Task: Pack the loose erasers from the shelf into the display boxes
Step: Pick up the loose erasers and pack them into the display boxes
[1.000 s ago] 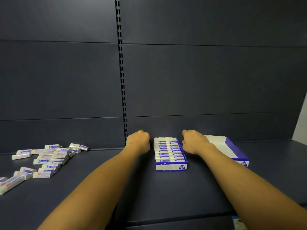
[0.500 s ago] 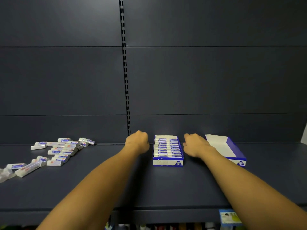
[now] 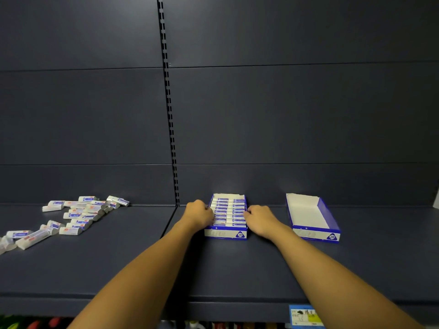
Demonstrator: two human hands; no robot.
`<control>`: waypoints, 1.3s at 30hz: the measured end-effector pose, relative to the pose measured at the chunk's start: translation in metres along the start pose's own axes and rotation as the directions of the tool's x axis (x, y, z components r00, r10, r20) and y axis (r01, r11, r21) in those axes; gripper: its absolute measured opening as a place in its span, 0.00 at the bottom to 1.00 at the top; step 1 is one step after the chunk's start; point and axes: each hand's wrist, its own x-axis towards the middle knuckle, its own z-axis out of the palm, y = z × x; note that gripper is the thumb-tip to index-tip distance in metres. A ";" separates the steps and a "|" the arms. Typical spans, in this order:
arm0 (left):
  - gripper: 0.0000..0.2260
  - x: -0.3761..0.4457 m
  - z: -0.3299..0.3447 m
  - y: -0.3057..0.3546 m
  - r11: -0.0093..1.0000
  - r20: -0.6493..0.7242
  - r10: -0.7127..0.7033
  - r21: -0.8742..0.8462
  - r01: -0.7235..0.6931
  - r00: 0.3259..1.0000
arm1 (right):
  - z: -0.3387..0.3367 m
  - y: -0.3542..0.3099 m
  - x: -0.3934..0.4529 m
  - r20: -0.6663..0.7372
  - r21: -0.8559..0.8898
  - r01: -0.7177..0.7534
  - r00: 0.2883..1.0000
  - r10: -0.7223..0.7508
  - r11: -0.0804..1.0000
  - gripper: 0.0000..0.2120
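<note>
A blue and white display box [image 3: 226, 233] full of erasers in two rows stands on the dark shelf [image 3: 118, 269] near the back wall. My left hand [image 3: 199, 214] grips its left side with curled fingers. My right hand [image 3: 260, 218] grips its right side the same way. A second display box [image 3: 316, 233], empty, stands to the right, apart from my hands. A pile of several loose white erasers [image 3: 78, 213] with blue labels lies at the left of the shelf.
The shelf's back panel has a slotted upright [image 3: 169, 115] just left of the full box. A price tag [image 3: 306, 315] hangs on the shelf's front edge at the lower right. Coloured goods show on the shelf below.
Both hands have closed in from beside the full box onto its two sides. The view has drawn back and tilted, showing the shelf's front edge.
</note>
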 end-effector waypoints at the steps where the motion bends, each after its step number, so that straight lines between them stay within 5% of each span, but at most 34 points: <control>1: 0.12 0.001 0.000 0.000 1.000 -0.002 0.002 -0.008 -0.002 1.000 | 0.002 -0.001 0.000 -0.005 0.017 -0.008 1.000 0.008 1.000 0.15; 13: 0.11 0.007 0.003 0.010 1.000 -0.008 0.008 0.000 -0.008 1.000 | 0.003 -0.014 0.001 0.021 -0.154 -0.045 0.999 0.049 0.987 0.14; 24: 0.11 0.003 0.008 0.084 0.986 -0.003 0.134 0.098 -0.133 0.991 | -0.060 -0.004 -0.011 -0.127 -0.172 -0.120 0.987 0.099 0.978 0.12; 39: 0.15 -0.040 0.104 0.227 0.972 0.035 0.230 -0.059 -0.228 0.972 | -0.191 0.117 -0.040 -0.192 -0.072 -0.187 0.966 0.171 0.980 0.12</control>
